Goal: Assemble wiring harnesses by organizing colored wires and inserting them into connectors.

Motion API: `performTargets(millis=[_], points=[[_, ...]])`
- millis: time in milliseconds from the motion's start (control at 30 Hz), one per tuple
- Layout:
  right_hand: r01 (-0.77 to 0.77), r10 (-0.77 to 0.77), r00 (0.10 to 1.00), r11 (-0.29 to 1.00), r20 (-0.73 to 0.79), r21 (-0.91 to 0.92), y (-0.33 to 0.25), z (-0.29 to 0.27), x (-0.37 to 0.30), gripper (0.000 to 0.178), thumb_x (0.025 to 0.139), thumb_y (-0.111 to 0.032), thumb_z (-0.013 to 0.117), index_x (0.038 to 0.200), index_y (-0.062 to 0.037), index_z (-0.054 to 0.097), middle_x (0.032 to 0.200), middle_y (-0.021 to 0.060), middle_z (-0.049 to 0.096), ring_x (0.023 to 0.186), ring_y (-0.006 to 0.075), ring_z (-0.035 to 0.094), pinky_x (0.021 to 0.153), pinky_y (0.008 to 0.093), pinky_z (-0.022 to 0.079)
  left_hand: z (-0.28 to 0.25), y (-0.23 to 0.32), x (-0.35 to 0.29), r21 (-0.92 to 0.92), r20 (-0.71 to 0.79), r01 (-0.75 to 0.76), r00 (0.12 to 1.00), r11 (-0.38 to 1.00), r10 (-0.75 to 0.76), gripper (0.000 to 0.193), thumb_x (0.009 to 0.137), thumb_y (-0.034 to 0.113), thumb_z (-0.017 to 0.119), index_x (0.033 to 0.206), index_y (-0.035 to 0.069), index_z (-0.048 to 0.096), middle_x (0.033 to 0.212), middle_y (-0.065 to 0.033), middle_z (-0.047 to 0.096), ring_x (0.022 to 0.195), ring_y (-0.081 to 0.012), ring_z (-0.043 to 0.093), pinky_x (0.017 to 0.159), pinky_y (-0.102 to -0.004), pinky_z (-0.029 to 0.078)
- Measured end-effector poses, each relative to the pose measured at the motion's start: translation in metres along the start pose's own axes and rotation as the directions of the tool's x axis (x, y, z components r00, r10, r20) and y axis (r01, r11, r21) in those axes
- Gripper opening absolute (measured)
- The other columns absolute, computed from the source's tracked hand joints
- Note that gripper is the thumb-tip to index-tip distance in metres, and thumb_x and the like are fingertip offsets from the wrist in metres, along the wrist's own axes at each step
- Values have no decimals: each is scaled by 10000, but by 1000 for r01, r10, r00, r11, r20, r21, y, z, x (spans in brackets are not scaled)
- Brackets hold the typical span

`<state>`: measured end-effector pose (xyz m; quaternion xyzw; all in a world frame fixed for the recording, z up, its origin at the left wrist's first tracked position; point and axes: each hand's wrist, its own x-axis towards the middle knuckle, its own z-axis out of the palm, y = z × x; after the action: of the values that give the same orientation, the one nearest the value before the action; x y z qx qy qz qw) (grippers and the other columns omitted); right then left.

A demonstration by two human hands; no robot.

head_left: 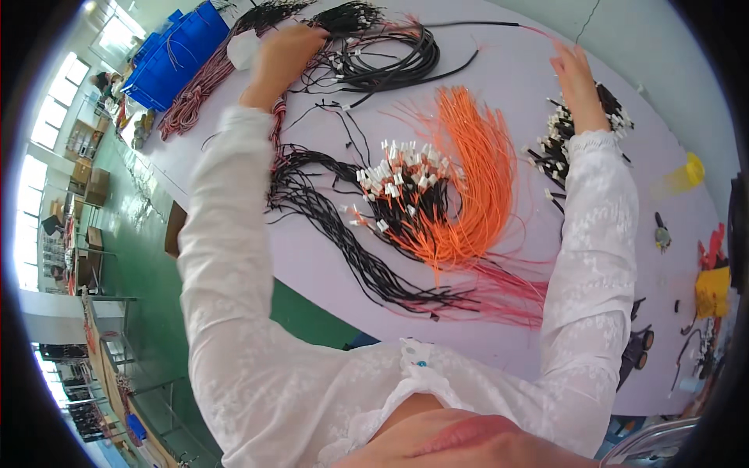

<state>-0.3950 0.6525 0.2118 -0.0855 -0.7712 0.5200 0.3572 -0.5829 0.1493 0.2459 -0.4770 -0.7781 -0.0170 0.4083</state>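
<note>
At the table's far left, my left hand is closed over the black cables, its fingertips beside a bundle of thin black wires; whatever it pinches is hidden. A white rounded object sits against its outer side. My right hand reaches to the far right with fingers stretched out. A black cable runs across the far side, and its thin pink-red end comes close to those fingertips. Between my arms lie a coil of black cable and a bundle of orange wires with white connectors.
Black wires and pink wires spread over the near table. Black leads with white connectors lie beside my right wrist. A blue bin stands at far left; a yellow-lidded container and a yellow box are at right.
</note>
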Motion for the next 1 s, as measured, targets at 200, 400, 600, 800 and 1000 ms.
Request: performTargets(millis=[200,400,600,800,1000], points=[[-251,258,899,966,354,-68,-9,-16,-172,710,1006,-295,669,1588,-37,354,1591,153,432,1289,217,583,1084,364,475,133,85,-51,35,240,284,928,958,-284,113,949,283,658,1012,206,709,928,-7,687,878,-256,710,715,-415,583],[-335,403,879,902,256,-271,-31,-121,-298,476,1053,-132,574,1508,-23,488,1460,104,585,1124,174,665,858,283,538,127,54,-73,-96,146,131,982,987,-117,227,960,247,654,1167,166,697,1018,-56,704,926,-284,699,745,-400,577],[-407,477,879,781,30,-474,-85,-183,-433,275,1096,-208,496,1217,-1,632,1055,64,656,830,125,598,767,276,476,-69,117,-57,-376,770,717,594,587,-232,301,1024,246,660,1071,-44,727,929,-145,739,792,-147,690,693,-289,538],[-420,419,903,817,-93,-394,-145,-84,-498,171,1049,-122,572,1149,-21,667,1007,66,674,804,134,599,728,273,489,-137,237,-206,-606,477,445,867,659,-147,245,931,58,679,1174,78,711,1088,-108,707,971,-305,674,824,-374,543],[-223,325,933,860,154,-460,-160,-51,-523,232,1023,-100,606,1232,-26,673,1096,93,713,880,150,633,820,274,512,-167,322,-221,-541,220,168,974,824,-54,317,839,81,739,1149,145,718,1133,-2,684,1027,-233,666,805,-347,556]])
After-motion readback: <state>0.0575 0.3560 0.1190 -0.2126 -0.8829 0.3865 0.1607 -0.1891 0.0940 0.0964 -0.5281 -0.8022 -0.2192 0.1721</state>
